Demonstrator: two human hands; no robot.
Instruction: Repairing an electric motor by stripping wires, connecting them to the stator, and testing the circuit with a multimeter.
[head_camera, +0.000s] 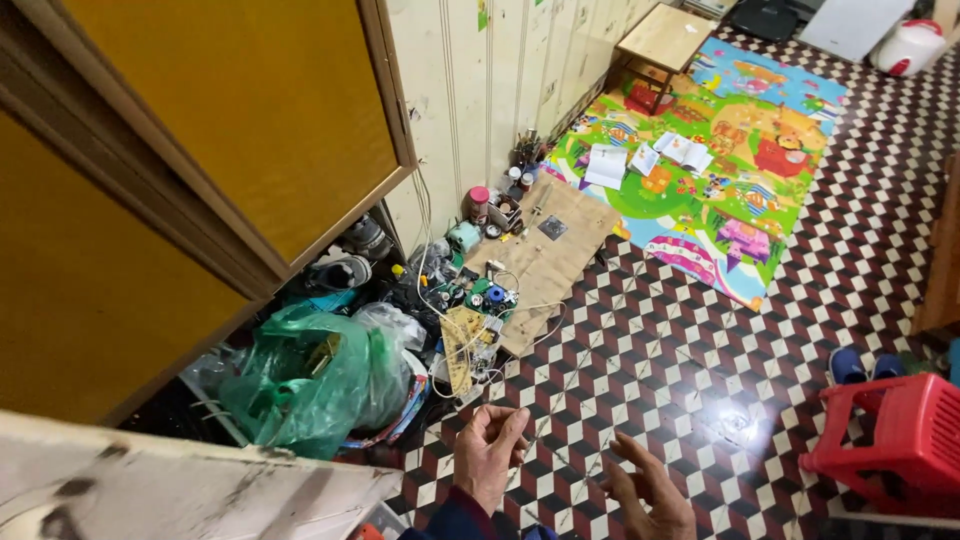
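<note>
thin, pale wire (575, 375) runs taut-looking across the checkered floor (700, 350), from the left hand (488, 455) up toward the cardboard sheet (545, 260) by the wall. the left grip is pressed together, thumb and fingertips pinching the near end of that wire just above the tiles. the right hand (650, 490) sits just beside it, fingers spread and curled, holding nothing that shows.

risks, as i judge them: the wire is so fine that a tug could snap it or drag the small electronic parts (485, 300) and yellow circuit board (462, 345) off the cardboard edge, since other cords tangle there. a loose strand low over the floor could also catch a foot, and the green plastic bag (310, 375) crowds the pile close by.

hard to make out: where the wire ends (it fades against the tile pattern past the cardboard), and whether a second strand crosses toward the right hand. both wrists are cut off at the bottom edge. the dark space under the yellow cabinet (230, 110) hides much of the clutter, and glare whitens a patch of floor near the red plastic stool (895, 440).
</note>
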